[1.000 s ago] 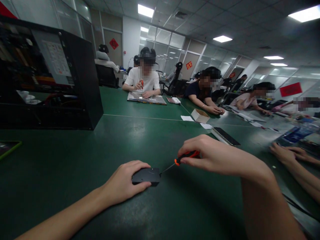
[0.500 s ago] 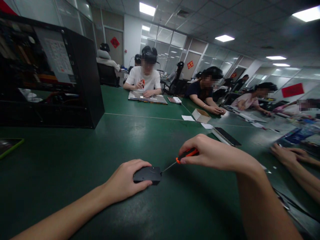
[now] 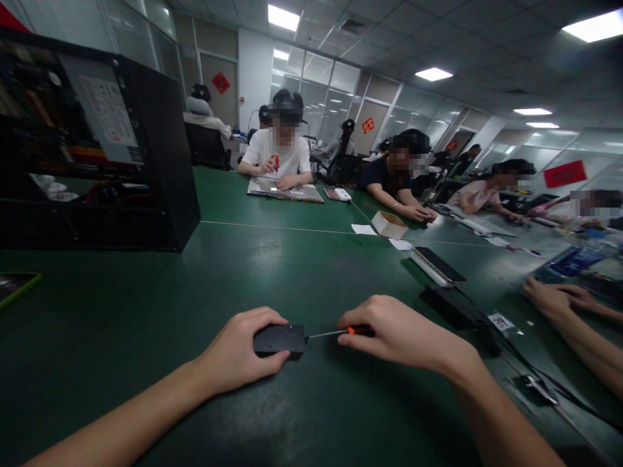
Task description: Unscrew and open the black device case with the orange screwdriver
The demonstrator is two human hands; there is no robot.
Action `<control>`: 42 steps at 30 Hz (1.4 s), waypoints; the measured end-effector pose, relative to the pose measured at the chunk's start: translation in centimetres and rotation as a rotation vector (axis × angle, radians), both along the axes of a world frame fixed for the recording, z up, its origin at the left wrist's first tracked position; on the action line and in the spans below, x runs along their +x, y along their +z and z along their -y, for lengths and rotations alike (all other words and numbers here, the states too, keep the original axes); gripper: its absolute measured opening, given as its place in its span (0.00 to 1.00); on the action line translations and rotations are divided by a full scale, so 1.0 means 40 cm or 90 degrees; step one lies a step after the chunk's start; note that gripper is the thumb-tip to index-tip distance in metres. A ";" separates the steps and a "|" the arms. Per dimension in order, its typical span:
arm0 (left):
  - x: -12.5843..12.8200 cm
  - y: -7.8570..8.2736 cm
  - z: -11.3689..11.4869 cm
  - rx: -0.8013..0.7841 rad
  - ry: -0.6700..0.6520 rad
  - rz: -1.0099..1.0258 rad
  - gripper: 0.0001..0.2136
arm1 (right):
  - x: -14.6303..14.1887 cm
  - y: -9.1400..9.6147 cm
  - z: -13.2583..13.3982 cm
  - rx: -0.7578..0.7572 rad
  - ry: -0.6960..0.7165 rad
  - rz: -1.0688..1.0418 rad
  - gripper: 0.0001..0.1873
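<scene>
A small flat black box (image 3: 282, 338) lies on the green table (image 3: 302, 266) in front of me. My left hand (image 3: 241, 353) is wrapped round its left end and holds it down. My right hand (image 3: 394, 331) is closed on a screwdriver (image 3: 341, 332) with an orange and black handle. The tool lies almost level, and its thin metal shaft points left with the tip against the box's right edge.
A large black open computer case (image 3: 97, 149) stands at the left. A green-edged tablet (image 3: 17, 285) lies at the far left edge. A white cardboard box (image 3: 389, 224), a phone (image 3: 438, 264), a black adapter (image 3: 452, 305) and cables lie right. A neighbour's hands (image 3: 559, 295) rest at the right; several people sit opposite.
My right hand has dropped lower and nearer to me, so the screwdriver now lies almost level instead of slanting down. My left hand and the black box stay put.
</scene>
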State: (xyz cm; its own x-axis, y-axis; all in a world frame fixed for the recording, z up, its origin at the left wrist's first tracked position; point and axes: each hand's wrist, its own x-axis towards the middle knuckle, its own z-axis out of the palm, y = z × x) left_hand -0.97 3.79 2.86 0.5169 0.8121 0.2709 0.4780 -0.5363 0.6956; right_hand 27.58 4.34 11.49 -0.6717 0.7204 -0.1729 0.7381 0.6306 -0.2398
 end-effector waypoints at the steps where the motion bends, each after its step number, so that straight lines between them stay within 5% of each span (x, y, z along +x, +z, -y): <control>1: 0.001 0.000 0.000 -0.006 0.001 -0.005 0.16 | 0.007 -0.028 0.005 0.004 0.010 -0.033 0.15; 7: 0.006 0.001 0.000 -0.015 0.008 -0.025 0.16 | 0.019 -0.144 0.016 0.042 0.045 -0.108 0.17; 19: -0.001 -0.002 -0.002 -0.028 -0.016 -0.033 0.17 | -0.009 -0.164 0.015 -0.007 0.009 -0.148 0.18; 42: -0.001 -0.006 0.003 -0.012 -0.021 -0.032 0.16 | -0.040 -0.195 0.019 0.051 0.022 -0.252 0.14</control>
